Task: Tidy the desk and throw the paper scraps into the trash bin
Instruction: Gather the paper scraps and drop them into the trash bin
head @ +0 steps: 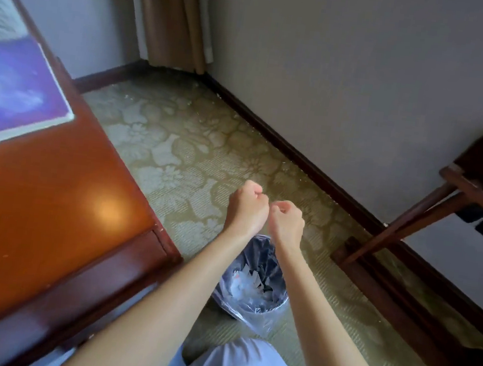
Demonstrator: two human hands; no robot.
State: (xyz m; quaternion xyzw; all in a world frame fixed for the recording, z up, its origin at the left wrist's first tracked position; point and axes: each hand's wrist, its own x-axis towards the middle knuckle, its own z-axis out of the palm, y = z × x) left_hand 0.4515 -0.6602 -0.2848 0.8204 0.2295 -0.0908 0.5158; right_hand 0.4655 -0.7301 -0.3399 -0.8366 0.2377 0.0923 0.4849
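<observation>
A small trash bin lined with a clear plastic bag stands on the carpet beside the desk, and white paper scraps lie inside it. Both my arms reach out above the bin. My left hand is curled into a loose fist just past the bin's far rim. My right hand sits close beside it, fingers bent inward, thumb and fingertips nearly touching. I see no paper in either hand. The wooden desk fills the left side.
A purple-blue mat or book lies on the desk's far part. A dark wooden luggage rack stands at the right against the wall. Curtains hang in the corner. Patterned green carpet lies between desk and wall.
</observation>
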